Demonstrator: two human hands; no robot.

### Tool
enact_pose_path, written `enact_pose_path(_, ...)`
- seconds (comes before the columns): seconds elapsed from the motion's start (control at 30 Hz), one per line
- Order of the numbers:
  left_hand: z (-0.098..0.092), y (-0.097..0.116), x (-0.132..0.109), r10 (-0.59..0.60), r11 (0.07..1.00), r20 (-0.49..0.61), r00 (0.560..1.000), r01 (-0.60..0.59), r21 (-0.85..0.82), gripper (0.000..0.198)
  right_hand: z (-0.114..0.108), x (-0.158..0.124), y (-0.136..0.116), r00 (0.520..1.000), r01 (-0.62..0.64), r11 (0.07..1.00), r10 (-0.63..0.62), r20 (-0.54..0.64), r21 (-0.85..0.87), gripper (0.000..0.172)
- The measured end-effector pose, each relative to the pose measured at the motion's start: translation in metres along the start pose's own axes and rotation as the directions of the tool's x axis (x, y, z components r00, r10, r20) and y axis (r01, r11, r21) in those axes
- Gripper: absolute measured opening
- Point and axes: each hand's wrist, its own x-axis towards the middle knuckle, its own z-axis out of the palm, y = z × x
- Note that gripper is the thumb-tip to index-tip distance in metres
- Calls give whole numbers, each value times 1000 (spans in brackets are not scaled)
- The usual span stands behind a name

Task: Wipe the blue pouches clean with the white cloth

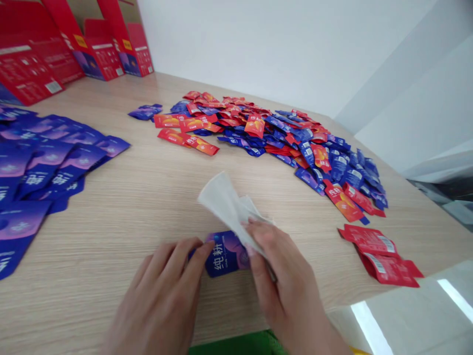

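Our left hand (162, 291) on a blue sachet (225, 254)
Right fingers (258, 234) pinch a white tissue (225, 209); left fingers lie together, open surface (111, 236) beside.

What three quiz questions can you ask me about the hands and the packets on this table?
1. Which hand holds the white tissue, left or right?
2. True or false: the blue packet lies on the wooden table.
3. What two colours are the packets in the big pile?

Key:
1. Right hand
2. True
3. Red and blue
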Motion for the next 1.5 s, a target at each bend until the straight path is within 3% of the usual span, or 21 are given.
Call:
enact_pose_path(0.1, 9, 10, -20, 13, 986, -2, 1000, -13, 169, 58, 20, -7, -8, 984, 147, 989, -146, 106, -2, 44)
enact_pose_path(0.23, 23, 20, -43, -8, 960, 44, 999, -5, 279, 58, 29, -13, -4, 963, 201, 972, -173, 204, -123, 51)
enact_pose_path(0.33, 29, 27, -45, 41, 957, 0, 999, -39, 289, 73, 20, -16, 10, 975, 129, 969, -86, 203, -209, 49)
enact_pose_path(0.47, 28, 40, -38, -89, 948, -33, 995, 95, 304, 78, 7, -22, 31, 993, -27, 963, 55, 100, -268, 46)
enact_pose_path(0.57, 26, 44, -38, -100, 951, -40, 994, 107, 289, 73, 5, -28, 40, 993, -82, 965, 100, 60, -248, 46)
enact_pose_path(0.8, 25, 32, -36, 82, 920, -57, 995, -54, 389, 57, 0, -26, 29, 989, -150, 980, 149, -14, -131, 46)
enact_pose_path(0.87, 29, 32, -36, 106, 903, -53, 993, -74, 424, 56, 3, -23, 20, 997, -81, 990, 80, -16, -119, 49)
enact_pose_path(0.93, 33, 34, -38, 117, 893, -28, 993, -93, 440, 56, 12, -20, 9, 997, 68, 991, -64, 37, -112, 54)
enact_pose_path(1.03, 35, 35, -41, 136, 888, 44, 990, -141, 438, 50, 31, -19, 1, 949, 302, 945, -284, 139, -127, 55)
enact_pose_path(1.1, 33, 33, -40, 148, 874, 56, 987, -157, 460, 48, 38, -21, 4, 935, 340, 925, -313, 166, -170, 53)
enact_pose_path(1.2, 29, 31, -35, 148, 857, -9, 989, -123, 500, 49, 33, -27, 21, 971, 227, 941, -200, 130, -251, 48)
enact_pose_path(1.33, 29, 30, -33, 115, 877, -71, 991, -68, 475, 50, 4, -34, 45, 996, 10, 951, 17, 84, -309, 45)
enact_pose_path(1.43, 32, 31, -35, 117, 881, -67, 991, -72, 467, 51, -8, -33, 44, 993, -113, 952, 121, 12, -286, 44)
enact_pose_path(1.5, 33, 31, -37, 125, 880, -54, 991, -86, 468, 50, -3, -30, 31, 994, -110, 961, 109, -17, -252, 44)
